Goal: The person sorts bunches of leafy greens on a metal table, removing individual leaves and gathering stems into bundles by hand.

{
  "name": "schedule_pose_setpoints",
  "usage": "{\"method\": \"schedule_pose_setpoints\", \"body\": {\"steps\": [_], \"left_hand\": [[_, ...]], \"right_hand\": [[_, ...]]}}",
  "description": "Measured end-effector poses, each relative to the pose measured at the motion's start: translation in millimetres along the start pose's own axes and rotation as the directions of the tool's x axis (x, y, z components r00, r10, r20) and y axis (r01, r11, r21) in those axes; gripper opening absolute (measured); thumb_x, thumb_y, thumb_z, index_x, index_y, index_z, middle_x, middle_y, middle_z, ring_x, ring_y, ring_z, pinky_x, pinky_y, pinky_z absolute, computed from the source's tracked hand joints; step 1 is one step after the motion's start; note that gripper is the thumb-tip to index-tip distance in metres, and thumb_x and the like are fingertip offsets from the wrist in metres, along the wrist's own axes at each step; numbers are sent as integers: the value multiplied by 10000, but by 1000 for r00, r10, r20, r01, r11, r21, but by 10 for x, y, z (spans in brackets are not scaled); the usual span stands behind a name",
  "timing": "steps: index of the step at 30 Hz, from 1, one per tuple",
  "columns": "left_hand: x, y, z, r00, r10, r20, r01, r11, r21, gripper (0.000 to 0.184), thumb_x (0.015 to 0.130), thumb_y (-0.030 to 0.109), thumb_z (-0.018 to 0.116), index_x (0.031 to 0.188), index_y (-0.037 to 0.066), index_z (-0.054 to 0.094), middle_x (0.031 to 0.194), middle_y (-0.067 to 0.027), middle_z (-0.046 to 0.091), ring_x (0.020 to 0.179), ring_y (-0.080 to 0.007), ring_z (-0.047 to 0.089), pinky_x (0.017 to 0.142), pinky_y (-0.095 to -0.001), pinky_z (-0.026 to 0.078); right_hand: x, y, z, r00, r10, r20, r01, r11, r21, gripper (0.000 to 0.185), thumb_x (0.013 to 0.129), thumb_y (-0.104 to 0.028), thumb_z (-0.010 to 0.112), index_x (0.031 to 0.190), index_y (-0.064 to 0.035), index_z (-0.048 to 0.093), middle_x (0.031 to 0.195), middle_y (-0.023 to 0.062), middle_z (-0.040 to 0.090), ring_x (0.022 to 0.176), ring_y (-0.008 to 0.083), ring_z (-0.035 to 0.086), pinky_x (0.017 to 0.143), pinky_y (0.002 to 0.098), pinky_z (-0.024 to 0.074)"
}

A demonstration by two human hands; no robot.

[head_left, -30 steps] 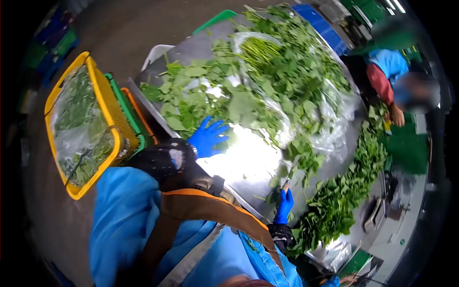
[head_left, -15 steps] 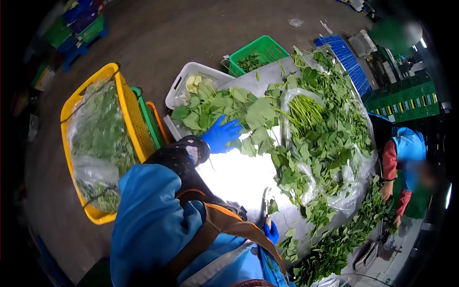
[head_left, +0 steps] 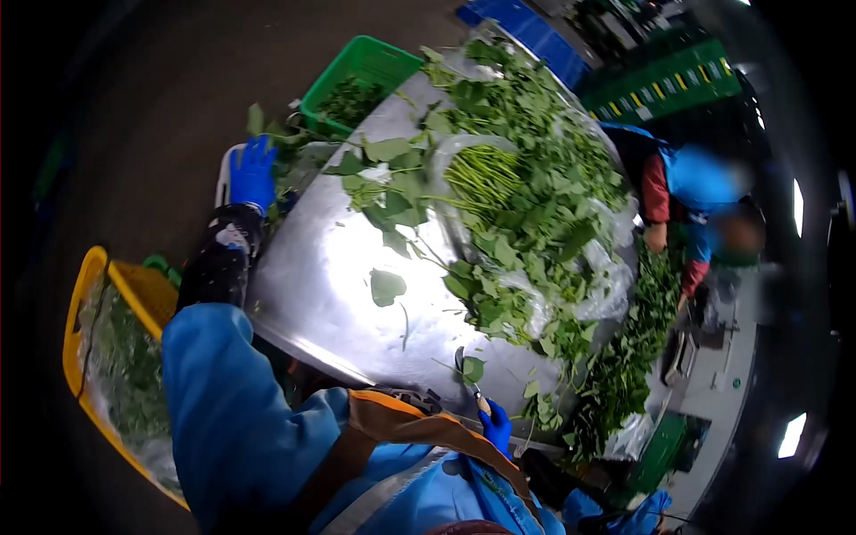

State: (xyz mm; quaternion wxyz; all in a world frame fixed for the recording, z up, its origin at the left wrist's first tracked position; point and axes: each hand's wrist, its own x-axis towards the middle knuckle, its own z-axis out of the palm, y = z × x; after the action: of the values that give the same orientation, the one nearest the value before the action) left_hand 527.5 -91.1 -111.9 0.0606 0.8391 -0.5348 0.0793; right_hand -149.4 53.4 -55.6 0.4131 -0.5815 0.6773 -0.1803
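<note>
My left hand [head_left: 254, 176], in a blue glove, is over the white basket [head_left: 224, 178] at the table's left corner, fingers stretched out. Leafy greens [head_left: 290, 150] lie beside its fingers and hang over that basket. My right hand [head_left: 497, 428], also blue-gloved, is closed round the wooden handle of a small curved knife [head_left: 460, 360] at the near table edge. By the blade is a single leaf [head_left: 473, 370]. Loose leaves [head_left: 387, 286] are scattered on the metal table [head_left: 299, 267]. Farther right, a stem bundle [head_left: 486, 174] sits in clear plastic amid a large heap of greens [head_left: 535, 241].
A green basket [head_left: 406, 64] with greens stands past the table's far left edge. The yellow basket [head_left: 80, 357] of bagged greens is at lower left. Across the table a co-worker's hand [head_left: 655, 237] touches greens. Green crates [head_left: 664, 89] and a blue pallet [head_left: 526, 40] lie beyond.
My left hand has moved off the table surface to the white basket, and the leaf pile there has gone with it. The view has turned. My right hand still holds the knife.
</note>
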Motion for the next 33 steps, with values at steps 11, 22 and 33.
{"method": "schedule_pose_setpoints", "body": {"steps": [11,22,33], "left_hand": [[-345,1780,-238,949,300,-92,-303,798,-521,415,756,239,566,1136,86,495,1312,-87,361,1243,-258,278,1029,-442,161],[-331,1875,-187,966,259,-17,-235,847,-477,401,803,257,497,1161,76,481,1311,-83,369,1234,-242,297,1021,-416,181],[-349,1892,-151,968,251,18,-212,851,-481,429,788,231,525,1187,87,459,1318,-95,359,1234,-256,299,1025,-415,181]], "right_hand": [[1825,-1933,-281,805,-572,159,550,617,-563,622,651,-174,712,1201,-52,449,1120,150,513,1018,319,487,851,375,394],[3614,-2817,965,616,-703,356,585,105,-805,592,646,-284,668,1145,-61,440,961,140,501,924,314,474,834,411,351],[3360,-2906,964,681,-678,275,601,304,-739,662,590,-233,689,1147,-21,400,961,167,483,808,362,501,658,424,420]]}}
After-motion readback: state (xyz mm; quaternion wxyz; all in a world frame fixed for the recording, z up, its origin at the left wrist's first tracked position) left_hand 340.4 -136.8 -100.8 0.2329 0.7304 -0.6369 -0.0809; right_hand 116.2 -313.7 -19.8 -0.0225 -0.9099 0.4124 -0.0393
